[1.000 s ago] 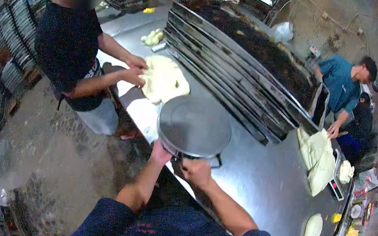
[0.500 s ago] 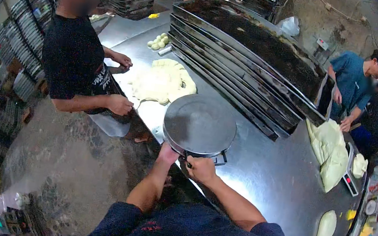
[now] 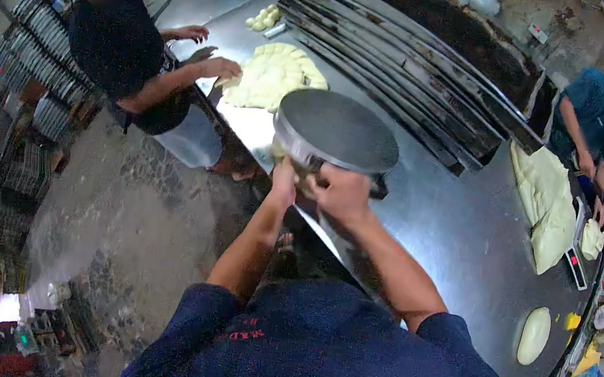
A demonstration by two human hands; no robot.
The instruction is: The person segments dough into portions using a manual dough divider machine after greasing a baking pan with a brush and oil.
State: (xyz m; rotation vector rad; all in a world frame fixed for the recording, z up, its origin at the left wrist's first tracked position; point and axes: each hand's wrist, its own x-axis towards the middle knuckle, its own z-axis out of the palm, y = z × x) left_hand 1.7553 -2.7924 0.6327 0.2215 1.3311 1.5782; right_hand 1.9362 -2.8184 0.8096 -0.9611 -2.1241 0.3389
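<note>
A round, flat-topped metal dough divider [image 3: 338, 130] with a deep rim is in front of me at the table's near edge. My right hand [image 3: 342, 192] is closed at its near side, by the handle. My left hand [image 3: 283, 182] grips low at the rim's left; its fingertips are partly hidden and blurred. The divider looks tilted, with its near side raised. Some pale dough seems to show under its left edge, but I cannot make it out well. Just beyond lies a flat dough sheet [image 3: 268, 78] marked into segments.
Stacked long baking trays [image 3: 413, 72] stand along the table's back. At right are a large dough slab [image 3: 542, 201], a scale [image 3: 576, 268] and an oval dough piece [image 3: 534, 336]. One co-worker [image 3: 117, 44] stands at left, another [image 3: 590, 114] at right.
The divider's near side has come up, and my hands have risen with it. The left co-worker's hands have moved to the dough sheet. My view has shifted.
</note>
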